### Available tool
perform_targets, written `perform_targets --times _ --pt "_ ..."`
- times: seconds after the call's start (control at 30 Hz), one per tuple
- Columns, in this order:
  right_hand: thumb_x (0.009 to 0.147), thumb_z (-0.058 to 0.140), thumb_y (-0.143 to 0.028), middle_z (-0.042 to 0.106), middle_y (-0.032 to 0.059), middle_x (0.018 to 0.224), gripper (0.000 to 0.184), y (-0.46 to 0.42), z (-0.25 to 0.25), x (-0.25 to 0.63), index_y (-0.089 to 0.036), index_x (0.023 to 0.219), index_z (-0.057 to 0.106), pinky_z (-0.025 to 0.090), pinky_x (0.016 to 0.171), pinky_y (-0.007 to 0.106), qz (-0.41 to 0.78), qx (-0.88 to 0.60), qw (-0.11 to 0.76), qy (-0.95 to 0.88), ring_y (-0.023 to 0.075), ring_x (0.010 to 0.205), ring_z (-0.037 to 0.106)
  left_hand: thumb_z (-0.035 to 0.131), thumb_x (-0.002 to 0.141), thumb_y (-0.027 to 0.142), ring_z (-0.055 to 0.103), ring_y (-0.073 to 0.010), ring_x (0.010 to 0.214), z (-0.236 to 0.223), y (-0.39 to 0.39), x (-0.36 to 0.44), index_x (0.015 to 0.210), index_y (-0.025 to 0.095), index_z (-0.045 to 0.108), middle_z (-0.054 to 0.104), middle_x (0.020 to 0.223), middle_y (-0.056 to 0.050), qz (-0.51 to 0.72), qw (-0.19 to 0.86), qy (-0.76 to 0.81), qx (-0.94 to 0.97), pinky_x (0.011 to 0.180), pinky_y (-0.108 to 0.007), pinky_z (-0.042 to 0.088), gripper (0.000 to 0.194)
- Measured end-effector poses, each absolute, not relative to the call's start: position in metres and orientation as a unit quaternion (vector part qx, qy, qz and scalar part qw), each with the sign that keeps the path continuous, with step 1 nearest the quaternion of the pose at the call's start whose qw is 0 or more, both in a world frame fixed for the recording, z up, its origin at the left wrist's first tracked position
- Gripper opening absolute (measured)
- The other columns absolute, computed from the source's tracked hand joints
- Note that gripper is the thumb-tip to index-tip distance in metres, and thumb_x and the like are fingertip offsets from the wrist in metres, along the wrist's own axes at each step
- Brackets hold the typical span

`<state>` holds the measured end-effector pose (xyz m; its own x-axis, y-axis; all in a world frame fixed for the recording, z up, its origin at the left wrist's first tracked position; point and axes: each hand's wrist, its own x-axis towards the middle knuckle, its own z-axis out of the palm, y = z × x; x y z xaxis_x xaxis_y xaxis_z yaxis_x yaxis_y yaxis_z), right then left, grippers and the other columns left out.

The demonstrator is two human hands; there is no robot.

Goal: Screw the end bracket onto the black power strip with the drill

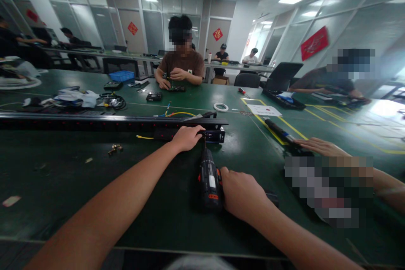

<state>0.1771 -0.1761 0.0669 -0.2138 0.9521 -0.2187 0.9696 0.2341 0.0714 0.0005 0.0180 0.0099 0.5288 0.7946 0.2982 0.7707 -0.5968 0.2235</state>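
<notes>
My right hand (242,192) is wrapped around the handle of a black and orange cordless drill (208,168), which points away from me. Its bit reaches the near side of a long black metal rail (95,125), close to the rail's right end. There my left hand (186,138) grips the rail, fingertips right beside the bit; what lies under them is hidden. A yellow wire (145,137) sticks out left of that hand. Small brass-coloured screws (115,149) lie in a loose pile on the table, nearer to me than the rail.
On the green table (152,219), cables and bags (76,97), a blue tray (122,76), a white tape ring (220,107) and a screwdriver (243,91) lie beyond the rail. A co-worker's hand (324,147) is close on the right; another person (181,63) works opposite.
</notes>
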Motion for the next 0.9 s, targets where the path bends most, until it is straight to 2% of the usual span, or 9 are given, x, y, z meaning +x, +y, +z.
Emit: perform_targets --times 0.9 --pt "0.081 0.059 -0.013 0.076 0.0156 0.095 0.027 -0.1746 0.0631 0.1791 -0.013 0.108 0.061 0.057 0.070 0.041 -0.035 0.613 0.111 0.782 0.0348 0.087 0.076 0.048 0.104 0.035 0.068 -0.0258 0.118 0.0078 0.0199 -0.0002 0.137 0.028 0.056 0.074 0.124 -0.004 0.190 0.019 0.443 0.876 0.103 -0.041 0.045 0.035"
